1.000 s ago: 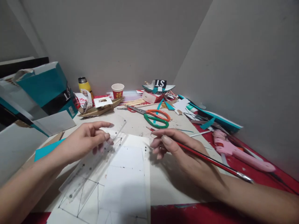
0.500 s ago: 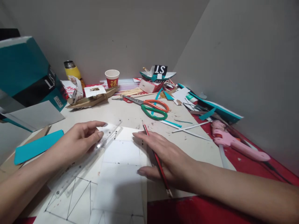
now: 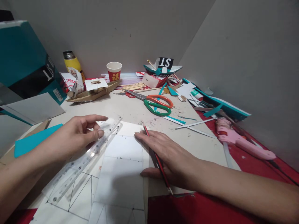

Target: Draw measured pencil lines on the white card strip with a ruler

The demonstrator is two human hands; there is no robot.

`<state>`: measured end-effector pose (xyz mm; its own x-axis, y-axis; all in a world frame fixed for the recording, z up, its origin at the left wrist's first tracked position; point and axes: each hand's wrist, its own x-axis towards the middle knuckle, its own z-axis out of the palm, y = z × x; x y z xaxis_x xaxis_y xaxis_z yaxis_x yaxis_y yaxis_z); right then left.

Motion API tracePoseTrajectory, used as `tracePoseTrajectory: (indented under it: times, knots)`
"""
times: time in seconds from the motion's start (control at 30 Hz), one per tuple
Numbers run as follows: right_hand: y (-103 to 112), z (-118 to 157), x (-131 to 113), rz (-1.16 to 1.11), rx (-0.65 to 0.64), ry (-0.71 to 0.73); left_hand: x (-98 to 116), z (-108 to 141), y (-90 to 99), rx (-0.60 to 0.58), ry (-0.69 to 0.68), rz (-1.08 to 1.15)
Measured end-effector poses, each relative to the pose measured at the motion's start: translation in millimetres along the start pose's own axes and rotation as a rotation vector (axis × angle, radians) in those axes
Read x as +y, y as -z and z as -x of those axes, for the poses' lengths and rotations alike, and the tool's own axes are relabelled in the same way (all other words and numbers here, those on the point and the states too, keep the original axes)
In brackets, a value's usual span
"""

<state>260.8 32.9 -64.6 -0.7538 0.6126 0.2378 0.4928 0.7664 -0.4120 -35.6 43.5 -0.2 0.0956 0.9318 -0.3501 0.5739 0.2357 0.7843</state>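
Note:
My left hand [image 3: 85, 133] holds a clear plastic ruler [image 3: 80, 166] between thumb and fingers; the ruler lies slanted, a little above the left part of the marked paper. My right hand [image 3: 161, 152] rests at the right edge of the white paper strip [image 3: 121, 177], with a red and black pencil [image 3: 161, 166] held against its fingers, tip pointing away from me. Pencil and pen lines cross the strip. Beneath the ruler, a larger sheet [image 3: 80, 186] carries drawn triangles.
Scissors [image 3: 158, 104] with orange and green handles lie beyond my hands. A pink glue gun [image 3: 245, 146] is at the right. Further back are a paper cup [image 3: 114, 71], a cardboard boat [image 3: 93, 95] and a yellow bottle [image 3: 73, 63]. A teal box [image 3: 25, 59] stands left.
The ruler's near end has shifted left and its face shows more. The view has tilted slightly, so the background things sit higher and the right-hand ones further right.

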Motion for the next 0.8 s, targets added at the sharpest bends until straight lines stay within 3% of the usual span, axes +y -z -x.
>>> tracePoseTrajectory:
  times: [0.23,0.4,0.6,0.8]
  knots:
    - [1,5,0,-0.077,0.028,-0.064,-3,2,3.1,-0.054,-0.008,-0.083]
    - [11,2,-9,-0.266,0.044,-0.174,-7,-4,-5.6,-0.049,0.035,0.124]
    - [20,-10,-20,-0.587,0.134,-0.478,-21,-10,-11.0,-0.035,0.037,0.163]
    - [27,-22,-9,-0.946,0.191,-0.652,-12,-9,-5.9,0.041,-0.042,0.214]
